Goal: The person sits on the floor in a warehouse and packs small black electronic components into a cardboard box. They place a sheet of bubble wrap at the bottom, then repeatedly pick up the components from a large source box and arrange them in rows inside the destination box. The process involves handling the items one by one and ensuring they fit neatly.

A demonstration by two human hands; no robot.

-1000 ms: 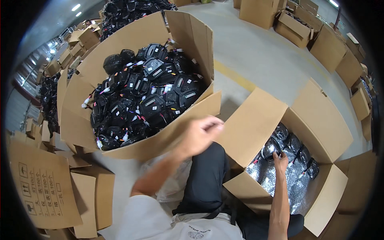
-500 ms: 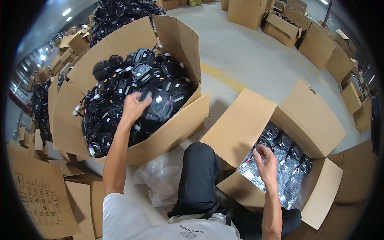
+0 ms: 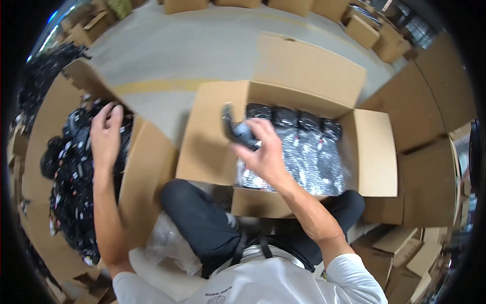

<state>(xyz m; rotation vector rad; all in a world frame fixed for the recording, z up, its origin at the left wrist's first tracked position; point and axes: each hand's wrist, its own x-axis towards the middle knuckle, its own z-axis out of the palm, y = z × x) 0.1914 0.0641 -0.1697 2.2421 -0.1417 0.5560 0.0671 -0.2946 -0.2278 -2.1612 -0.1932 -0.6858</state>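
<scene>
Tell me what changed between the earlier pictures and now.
Right hand, seemingly empty half a second ago, now holds a black unit over the right box's left flap. Left hand appears to have released its unit, above the left box. The view swung right. The row of packed units stayed put.

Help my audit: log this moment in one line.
left hand: at left carton | right hand: holding black part | right carton: black units, shiny wrap

Glossy black units (image 3: 285,118) line the far edge of the brown carton (image 3: 286,98); toward its near edge, dimpled bubble wrap (image 3: 309,167) shines silver. The part (image 3: 231,127) in the right hand (image 3: 264,152) is black with a blue-grey patch. A yellow stripe (image 3: 162,85) crosses the grey floor (image 3: 197,45); trousers (image 3: 200,213) black, shirt (image 3: 273,283) white, dark print
</scene>
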